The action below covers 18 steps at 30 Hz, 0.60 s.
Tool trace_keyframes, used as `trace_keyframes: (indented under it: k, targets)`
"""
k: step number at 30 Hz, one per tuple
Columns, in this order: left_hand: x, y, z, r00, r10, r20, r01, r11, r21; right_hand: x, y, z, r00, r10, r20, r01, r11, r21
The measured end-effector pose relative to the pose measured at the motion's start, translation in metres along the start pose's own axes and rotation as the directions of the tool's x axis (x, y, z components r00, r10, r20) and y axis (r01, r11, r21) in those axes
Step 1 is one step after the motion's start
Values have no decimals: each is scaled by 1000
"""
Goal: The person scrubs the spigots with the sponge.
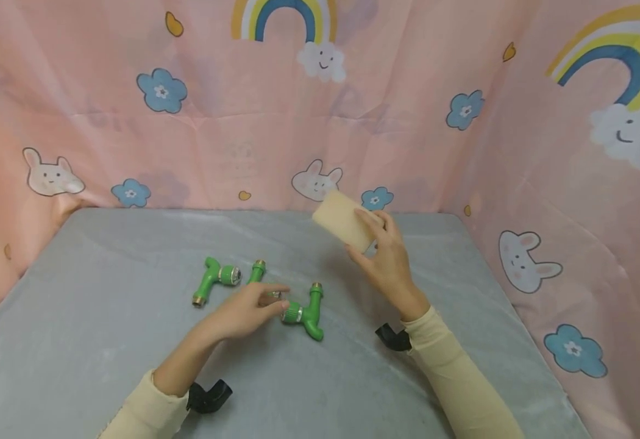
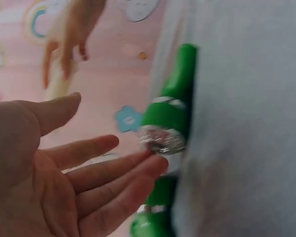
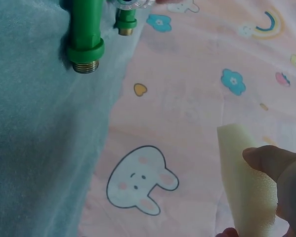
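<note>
A pale cream sponge (image 1: 344, 218) is up in the air above the far part of the table, pinched between the thumb and fingers of my right hand (image 1: 387, 263). The right wrist view shows the sponge (image 3: 244, 182) edge-on, with a fingertip on its face. My left hand (image 1: 243, 314) hovers over the green taps, its fingers loosely extended and holding nothing. It partly hides the middle tap (image 1: 256, 272). To its right lies another green tap (image 1: 311, 314), by my fingertips; whether they touch it I cannot tell. A third green tap (image 1: 208, 283) lies to the left.
A grey cloth covers the table (image 1: 106, 341). Pink printed curtain (image 1: 205, 140) hangs behind it and along the sides. Black curved pieces (image 1: 210, 396) show at both of my wrists.
</note>
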State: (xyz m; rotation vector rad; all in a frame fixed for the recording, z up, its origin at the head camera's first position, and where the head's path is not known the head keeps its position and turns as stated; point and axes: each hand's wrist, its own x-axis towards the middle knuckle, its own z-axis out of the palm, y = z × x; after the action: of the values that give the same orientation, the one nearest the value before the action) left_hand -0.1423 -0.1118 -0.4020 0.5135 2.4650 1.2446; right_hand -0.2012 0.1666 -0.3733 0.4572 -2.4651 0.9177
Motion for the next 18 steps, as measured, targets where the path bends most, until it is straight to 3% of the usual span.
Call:
trace_keyframes:
  k: [4,8,12,15,18]
  targets:
    - [-4,0,-22,998,26,-62,-29,998,-55,1,0,0,1000,1,9,-1,1000,-2]
    - [-6,-4,-36,988,-3,-157,1,1000,-14,0,-1,1,1000,-1,23,1,1000,-5]
    - [-5,-12,-39,981,-61,-186,89,985,147,-1,0,4,1000,-8,30,9,1000,-11]
    - [-4,-17,-37,977,-112,-182,162,945,285,-2,0,6,999,-19,37,20,1000,-15]
    - [-2,-23,-33,973,-141,-184,200,911,360,-2,-1,8,999,-29,44,30,1000,-11]
